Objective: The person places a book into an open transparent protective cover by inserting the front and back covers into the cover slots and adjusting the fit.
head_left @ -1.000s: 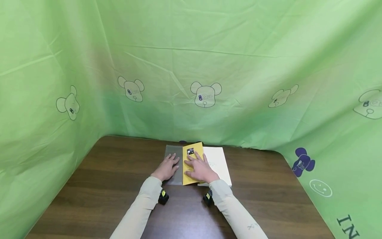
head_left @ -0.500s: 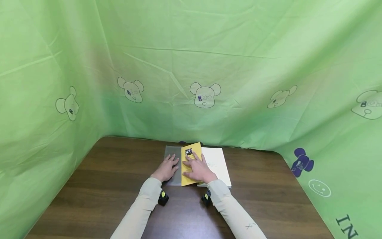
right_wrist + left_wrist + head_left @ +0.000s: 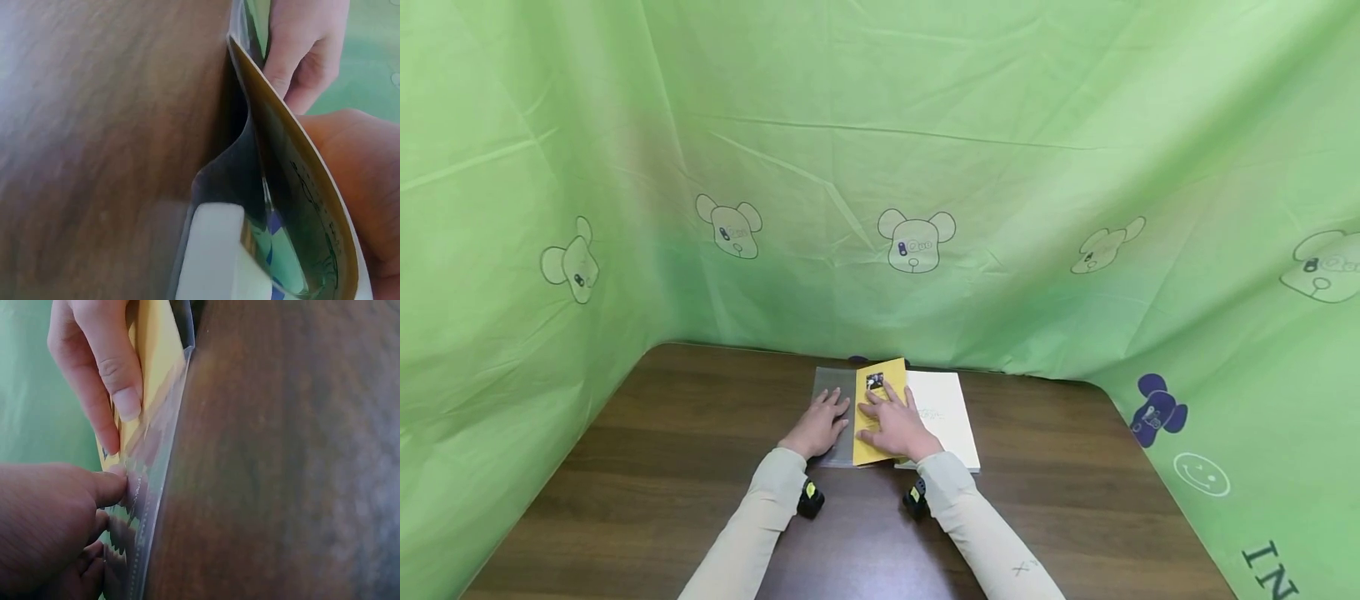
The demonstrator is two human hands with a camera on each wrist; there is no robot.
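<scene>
A book lies opened at the far middle of the table, its white page block [image 3: 951,425] on the right. Its yellow cover [image 3: 891,370], bearing a small dark photo, is turned leftward over a clear plastic sleeve [image 3: 835,379]. My left hand [image 3: 812,427] rests on the sleeve, fingers spread; in the left wrist view its thumb touches the clear film [image 3: 150,481] near the cover's edge. My right hand [image 3: 897,425] lies with spread fingers on the yellow cover. From the right wrist, the cover [image 3: 312,181] stands tilted up, with a gap between it and the sleeve.
The brown wooden table [image 3: 700,417] spreads around the book. A green curtain [image 3: 820,192] printed with bear heads hangs behind the table and along both sides. Black wrist cameras sit under each cuff.
The yellow cover and my right hand on it have shifted very slightly left, along with a small drift of the view. My left hand stays in place on the sleeve.
</scene>
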